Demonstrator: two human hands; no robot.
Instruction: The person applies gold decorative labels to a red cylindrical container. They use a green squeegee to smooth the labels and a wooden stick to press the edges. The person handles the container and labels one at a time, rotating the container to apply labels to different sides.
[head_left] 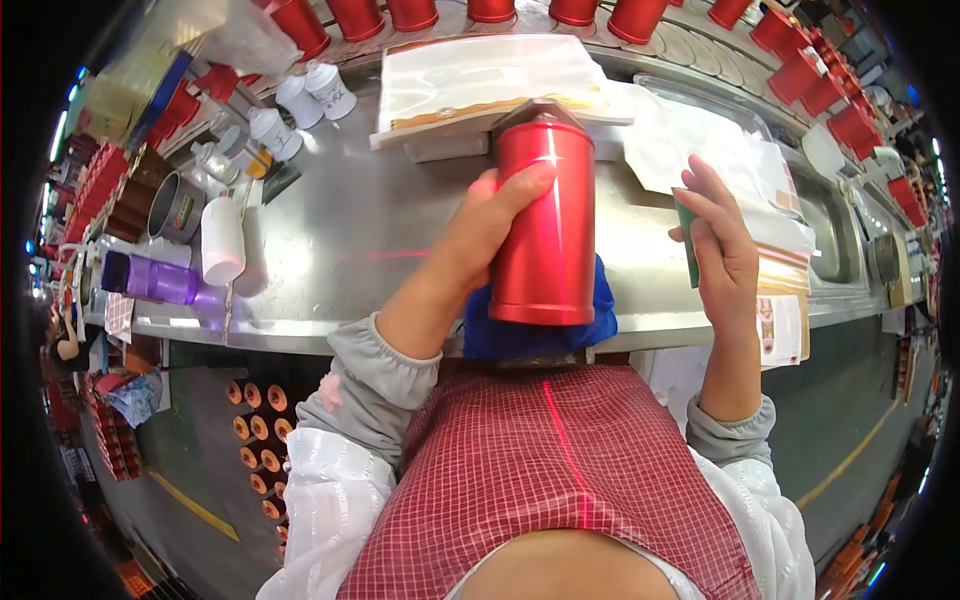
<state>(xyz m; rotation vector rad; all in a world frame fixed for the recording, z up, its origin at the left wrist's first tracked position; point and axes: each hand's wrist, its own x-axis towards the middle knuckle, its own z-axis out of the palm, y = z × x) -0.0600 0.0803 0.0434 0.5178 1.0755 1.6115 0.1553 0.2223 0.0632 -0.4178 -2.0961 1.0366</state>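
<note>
A shiny red metal canister (550, 235) lies on its side over a blue cloth (606, 308) at the near edge of the steel worktop (350, 215). My left hand (482, 222) is wrapped round its left side, the thumb lying across the top. The far end of the canister narrows to a dark, angular part. To the right, my right hand (728, 255) is raised off the worktop and apart from the canister. Between its thumb and fingers it pinches a thin flat green piece (688, 238), seen almost edge-on, so its kind is unclear.
Beyond the canister lies a stack of white sheets (480, 72), with white paper (680, 150) to its right. White bottles (272, 132), a purple bottle (160, 278) and a metal pot (176, 207) stand left. Red canisters (490, 8) line the far conveyor. A sink (828, 230) is right.
</note>
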